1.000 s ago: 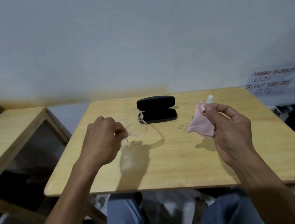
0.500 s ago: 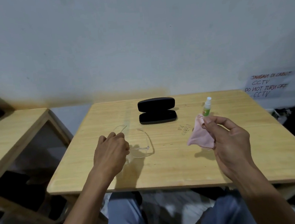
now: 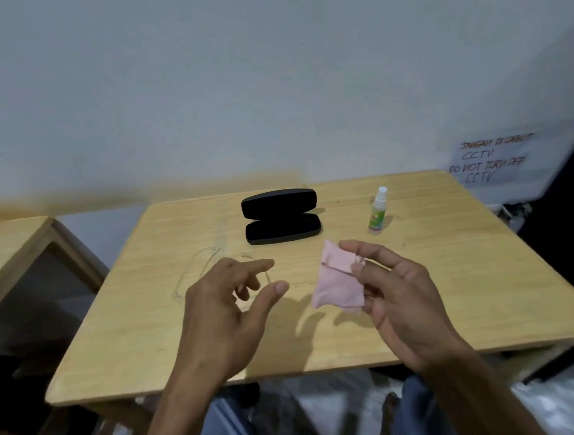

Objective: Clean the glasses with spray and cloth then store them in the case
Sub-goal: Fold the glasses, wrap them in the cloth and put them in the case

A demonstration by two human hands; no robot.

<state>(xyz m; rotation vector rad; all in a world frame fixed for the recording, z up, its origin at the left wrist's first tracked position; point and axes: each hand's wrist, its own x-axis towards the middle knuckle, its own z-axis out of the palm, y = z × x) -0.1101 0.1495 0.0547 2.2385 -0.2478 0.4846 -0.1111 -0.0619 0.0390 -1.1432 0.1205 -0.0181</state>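
While both forearms reach in over the near edge of the pale wooden table [image 3: 491, 304], the left hand [image 3: 227, 311] hovers with fingers spread and loose, gripping nothing. Right beside it, the right hand [image 3: 395, 298] pinches a small pink cleaning cloth [image 3: 335, 282] between thumb and fingertips, the cloth hanging down just above the tabletop. Just past the left hand's fingers lie the clear, frameless-looking glasses [image 3: 206, 263], faint and blurred against the wood, resting flat on the table; their long axis seems to run left to right, though I can't tell which way they face. Farther back, the black oblong case [image 3: 280, 216] sits open, long side across the table. To its right stands a small upright spray bottle with a white cap and green label [image 3: 377, 210].
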